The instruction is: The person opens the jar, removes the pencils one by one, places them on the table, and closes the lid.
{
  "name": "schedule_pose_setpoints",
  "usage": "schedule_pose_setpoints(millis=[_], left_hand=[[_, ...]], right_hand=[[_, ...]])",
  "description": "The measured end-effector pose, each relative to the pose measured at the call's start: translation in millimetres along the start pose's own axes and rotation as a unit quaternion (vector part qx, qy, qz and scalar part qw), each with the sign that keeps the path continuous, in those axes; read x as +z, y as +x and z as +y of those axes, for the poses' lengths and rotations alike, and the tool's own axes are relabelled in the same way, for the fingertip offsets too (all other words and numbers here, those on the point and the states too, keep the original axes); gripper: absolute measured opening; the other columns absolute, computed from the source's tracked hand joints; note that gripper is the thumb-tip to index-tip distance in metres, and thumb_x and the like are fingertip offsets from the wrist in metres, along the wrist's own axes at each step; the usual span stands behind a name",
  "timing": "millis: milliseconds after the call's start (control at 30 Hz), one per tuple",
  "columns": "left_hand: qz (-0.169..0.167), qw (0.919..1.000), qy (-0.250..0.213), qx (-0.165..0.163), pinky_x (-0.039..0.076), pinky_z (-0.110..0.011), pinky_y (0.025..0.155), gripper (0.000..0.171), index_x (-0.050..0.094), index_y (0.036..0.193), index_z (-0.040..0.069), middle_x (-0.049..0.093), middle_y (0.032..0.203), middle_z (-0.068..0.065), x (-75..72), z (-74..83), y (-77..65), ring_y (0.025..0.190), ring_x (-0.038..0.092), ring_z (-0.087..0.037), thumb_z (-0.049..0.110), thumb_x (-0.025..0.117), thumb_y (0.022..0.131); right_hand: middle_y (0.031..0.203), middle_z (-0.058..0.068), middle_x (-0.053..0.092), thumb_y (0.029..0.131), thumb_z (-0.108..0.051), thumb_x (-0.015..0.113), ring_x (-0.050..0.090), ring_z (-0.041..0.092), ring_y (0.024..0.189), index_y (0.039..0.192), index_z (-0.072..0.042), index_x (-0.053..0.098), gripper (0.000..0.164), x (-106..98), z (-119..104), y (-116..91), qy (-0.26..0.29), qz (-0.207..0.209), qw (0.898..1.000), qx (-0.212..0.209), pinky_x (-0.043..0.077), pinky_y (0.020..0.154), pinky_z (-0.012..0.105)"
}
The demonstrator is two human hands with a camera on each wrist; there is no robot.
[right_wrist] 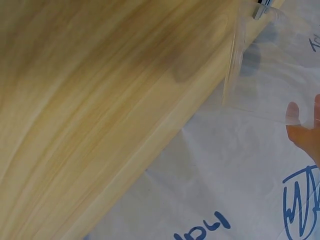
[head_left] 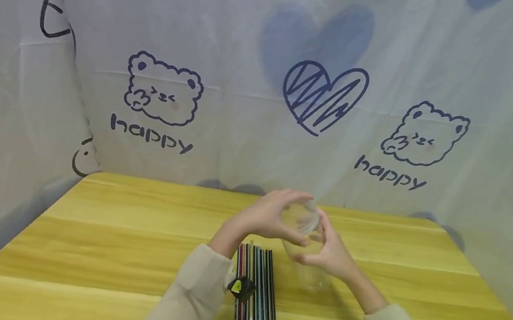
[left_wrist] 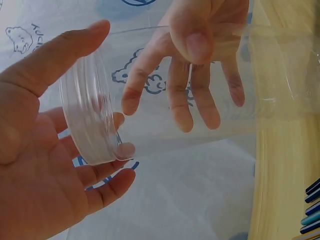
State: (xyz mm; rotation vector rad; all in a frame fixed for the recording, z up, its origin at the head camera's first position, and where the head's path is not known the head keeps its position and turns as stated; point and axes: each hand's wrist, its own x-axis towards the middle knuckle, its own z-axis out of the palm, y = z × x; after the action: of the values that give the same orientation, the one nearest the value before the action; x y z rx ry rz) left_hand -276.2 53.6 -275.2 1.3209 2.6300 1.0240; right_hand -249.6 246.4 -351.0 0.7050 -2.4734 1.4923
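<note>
A clear plastic jar (head_left: 313, 278) is tilted above the table between both hands. My left hand (head_left: 273, 216) grips its ribbed upper end (left_wrist: 90, 125), thumb on one side and fingers on the other. Whether that end is a lid or the bare neck, I cannot tell. My right hand (head_left: 329, 255) holds the jar's body, with its thumb in front and spread fingers seen through the plastic in the left wrist view. Nothing shows inside the jar. Several pencils (head_left: 260, 295) lie side by side on the table below my left wrist, partly hidden by a dark wrist piece.
The yellow wood-grain table (head_left: 96, 246) reaches back to a pale cloth (head_left: 239, 140) printed with hearts, bears and lettering. More cloth hangs along the left and right sides. In the right wrist view, the table's edge runs diagonally beside the cloth.
</note>
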Motion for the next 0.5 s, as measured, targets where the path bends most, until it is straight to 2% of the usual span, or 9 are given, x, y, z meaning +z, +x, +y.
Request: schedule_pose_setpoints(millis=[100, 200, 267, 333, 400, 433, 500], left_hand=[[-0.009, 1.0000, -0.004, 0.001, 0.033, -0.043, 0.097, 0.082, 0.035, 0.137, 0.015, 0.038, 0.136, -0.004, -0.4, 0.4, -0.4, 0.122, 0.035, -0.022, 0.032, 0.077, 0.068], [0.009, 0.9982, 0.040, -0.043, 0.033, -0.044, 0.096, 0.085, 0.032, 0.139, 0.013, 0.037, 0.136, -0.009, 0.1, 5.4, -1.4, 0.122, 0.034, -0.025, 0.047, 0.070, 0.071], [0.036, 0.9899, 0.107, -0.086, 0.037, -0.042, 0.092, 0.088, 0.034, 0.138, 0.012, 0.042, 0.130, -0.011, 1.8, 11.8, -1.1, 0.116, 0.040, -0.025, 0.063, 0.059, 0.071], [0.059, 0.9753, 0.167, -0.131, 0.044, -0.037, 0.080, 0.093, 0.042, 0.133, 0.009, 0.051, 0.117, -0.012, 3.7, 18.5, -1.0, 0.101, 0.049, -0.024, 0.076, 0.046, 0.068], [0.075, 0.9629, 0.205, -0.159, 0.045, -0.029, 0.060, 0.091, 0.057, 0.113, 0.007, 0.057, 0.089, -0.008, 5.8, 23.5, -0.2, 0.076, 0.053, -0.018, 0.082, 0.039, 0.065], [0.078, 0.9604, 0.210, -0.166, 0.042, -0.025, 0.052, 0.087, 0.060, 0.101, 0.007, 0.055, 0.077, -0.004, 6.6, 25.1, 0.0, 0.064, 0.050, -0.015, 0.083, 0.039, 0.064], [0.082, 0.9616, 0.197, -0.172, 0.034, -0.021, 0.041, 0.072, 0.056, 0.075, 0.010, 0.044, 0.058, 0.001, 7.7, 26.2, -0.1, 0.049, 0.040, -0.011, 0.080, 0.044, 0.064]], right_hand=[[0.131, 0.018, 0.037, 0.065, -0.012, 0.078, 0.042, 0.044, 0.110, 0.138, -0.016, 0.023, 0.092, 0.0, 0.0, -0.2, -0.008, 0.003, 1.000, -0.004, 0.041, 0.082, 0.057], [0.131, 0.019, 0.037, 0.065, -0.012, 0.078, 0.041, 0.042, 0.112, 0.139, -0.016, 0.022, 0.094, 0.4, -0.3, 1.0, -0.011, 0.000, 1.000, -0.011, 0.036, 0.086, 0.059], [0.134, 0.020, 0.033, 0.065, -0.013, 0.078, 0.041, 0.043, 0.112, 0.141, -0.016, 0.020, 0.095, -0.3, -0.1, 0.8, -0.015, -0.002, 1.000, -0.010, 0.036, 0.087, 0.059], [0.135, 0.020, 0.033, 0.066, -0.012, 0.078, 0.040, 0.043, 0.113, 0.141, -0.016, 0.019, 0.096, -0.7, 0.1, 0.4, -0.016, -0.003, 1.000, -0.007, 0.034, 0.089, 0.059], [0.133, 0.021, 0.035, 0.066, -0.010, 0.078, 0.040, 0.043, 0.112, 0.141, -0.014, 0.019, 0.095, -0.8, 0.7, 0.3, -0.009, -0.002, 1.000, -0.009, 0.033, 0.090, 0.058], [0.132, 0.020, 0.036, 0.066, -0.009, 0.078, 0.041, 0.042, 0.112, 0.141, -0.015, 0.020, 0.095, -0.7, 0.7, 0.3, -0.008, -0.001, 1.000, -0.008, 0.032, 0.091, 0.058], [0.126, 0.018, 0.042, 0.065, -0.006, 0.078, 0.043, 0.040, 0.112, 0.140, -0.016, 0.021, 0.095, 0.2, -0.2, 1.0, -0.006, -0.001, 1.000, -0.007, 0.032, 0.091, 0.058]])
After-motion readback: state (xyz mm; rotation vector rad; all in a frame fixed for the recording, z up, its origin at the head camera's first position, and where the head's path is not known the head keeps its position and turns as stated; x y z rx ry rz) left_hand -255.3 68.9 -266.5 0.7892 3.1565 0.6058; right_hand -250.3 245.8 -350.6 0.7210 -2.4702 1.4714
